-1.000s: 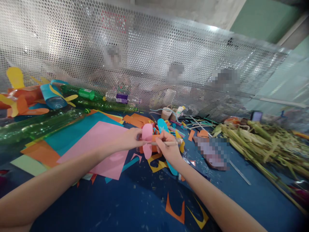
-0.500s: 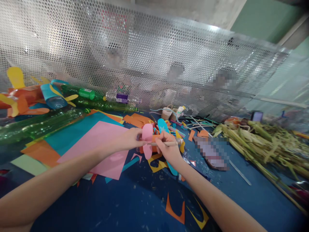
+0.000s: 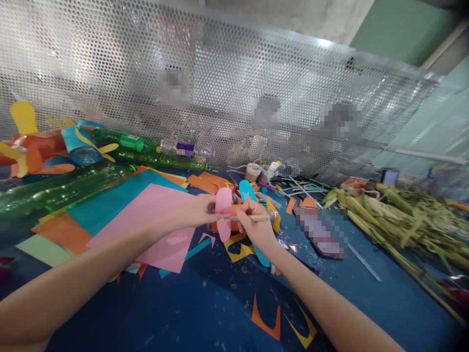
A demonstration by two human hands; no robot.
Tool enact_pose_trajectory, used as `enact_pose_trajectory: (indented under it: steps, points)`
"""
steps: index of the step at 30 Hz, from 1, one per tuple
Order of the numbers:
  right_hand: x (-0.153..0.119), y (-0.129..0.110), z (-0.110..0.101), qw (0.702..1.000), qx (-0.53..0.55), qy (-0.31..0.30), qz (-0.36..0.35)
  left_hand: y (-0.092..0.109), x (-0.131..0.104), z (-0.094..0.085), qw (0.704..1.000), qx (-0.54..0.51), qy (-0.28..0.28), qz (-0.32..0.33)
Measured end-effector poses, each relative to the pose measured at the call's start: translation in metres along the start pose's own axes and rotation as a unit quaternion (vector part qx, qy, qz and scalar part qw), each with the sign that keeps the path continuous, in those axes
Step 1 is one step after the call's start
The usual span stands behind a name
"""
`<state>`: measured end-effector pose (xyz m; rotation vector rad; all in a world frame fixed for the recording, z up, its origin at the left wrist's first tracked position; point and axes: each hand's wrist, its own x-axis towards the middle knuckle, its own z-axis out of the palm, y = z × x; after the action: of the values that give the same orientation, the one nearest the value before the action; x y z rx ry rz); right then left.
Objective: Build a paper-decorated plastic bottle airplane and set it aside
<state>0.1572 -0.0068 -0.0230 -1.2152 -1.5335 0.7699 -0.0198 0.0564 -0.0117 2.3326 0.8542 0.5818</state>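
Note:
A toy airplane made from a bottle lies across the middle of the view, with an orange paper body, pink paper tail [image 3: 223, 199], blue paper wing [image 3: 247, 189] and yellow paper propeller [image 3: 276, 222]. My left hand [image 3: 203, 209] is closed around its tail end, thumb near the pink piece. My right hand [image 3: 254, 225] pinches a pale, pen-like stick [image 3: 261, 218] over the orange body. The tip of the stick points left toward the tail; its exact contact is too small to make out.
Pink paper [image 3: 164, 244] and other coloured sheets lie at left, near green bottles [image 3: 69, 188] and another bottle airplane [image 3: 82, 144]. Paper scraps [image 3: 266, 320] lie in front. A phone-like slab [image 3: 320, 232] and dried husks [image 3: 399, 215] are at right. A perforated metal screen [image 3: 227, 88] stands behind.
Both hands, the airplane and the stick stay practically where they were. Only slight shifts show in the people behind the screen.

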Motion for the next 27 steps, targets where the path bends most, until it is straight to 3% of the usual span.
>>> enact_pose_trajectory:
  steps: [27]
  points:
    - [-0.0017,0.0030,0.0029,1.000,0.020,-0.021,0.002,0.0057,-0.0011,-0.0023,1.000,0.000,0.005,-0.002]
